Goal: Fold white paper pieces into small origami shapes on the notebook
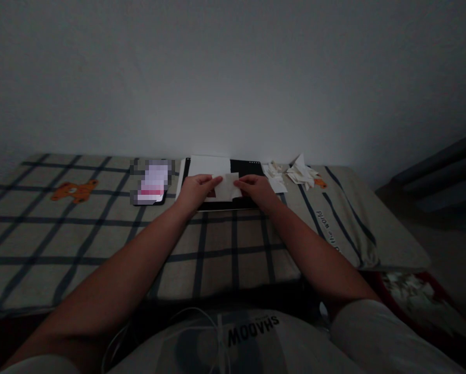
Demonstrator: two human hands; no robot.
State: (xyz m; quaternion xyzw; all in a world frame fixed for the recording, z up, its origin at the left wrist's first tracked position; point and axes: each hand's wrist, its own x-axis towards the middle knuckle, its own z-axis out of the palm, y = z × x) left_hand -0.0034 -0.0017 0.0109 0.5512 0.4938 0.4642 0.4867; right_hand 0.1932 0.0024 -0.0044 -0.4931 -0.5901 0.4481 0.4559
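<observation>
A small white sheet of paper [228, 186] lies over a dark book or board [252, 167] near the wall. My left hand [196, 189] pinches its left edge, fingers closed on it. My right hand [256, 188] grips its right edge the same way. Under the board's far left corner shows a larger white sheet [207, 165]. Both forearms stretch forward across the checked cloth [217, 249].
A pile of folded and crumpled paper pieces [295, 174] lies right of the board. A blurred-out phone-like item [152, 183] sits to the left. An orange bear print [75, 190] marks the cloth. A red basket with paper scraps [412, 296] stands low on the right. White cables [201, 332] lie in my lap.
</observation>
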